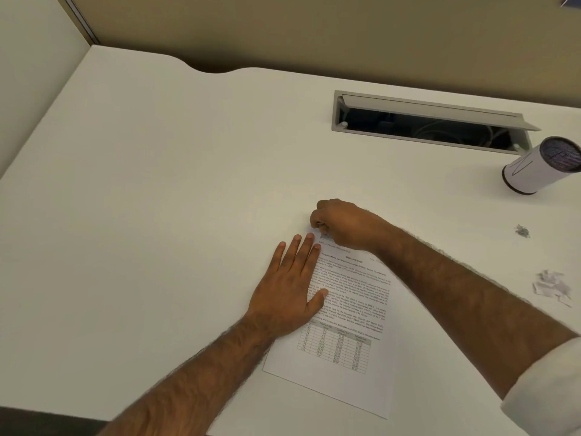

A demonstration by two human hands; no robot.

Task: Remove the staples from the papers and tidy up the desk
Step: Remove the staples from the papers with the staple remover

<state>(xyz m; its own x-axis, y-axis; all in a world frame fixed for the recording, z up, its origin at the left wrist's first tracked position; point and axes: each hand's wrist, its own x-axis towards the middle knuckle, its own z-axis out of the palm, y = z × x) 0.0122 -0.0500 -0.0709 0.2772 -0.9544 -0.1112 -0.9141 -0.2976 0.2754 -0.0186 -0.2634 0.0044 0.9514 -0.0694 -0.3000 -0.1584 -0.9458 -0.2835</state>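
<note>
Two hands work the papers [349,313], which lie slanted near the front edge of the desk [157,215]. The left hand [289,287] presses flat, fingers straight, on the sheet's left margin. The right hand [342,225], fingers curled, pinches the top corner (fingertips hidden). Bare desktop spreads wide leftward; a staple heap [522,230] and paper scraps [551,286] sit well right.

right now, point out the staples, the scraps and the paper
staples [522,230], head view, middle of the pile
scraps [551,286], head view, middle of the heap
paper [352,316], head view, printed text mid-sheet
</note>
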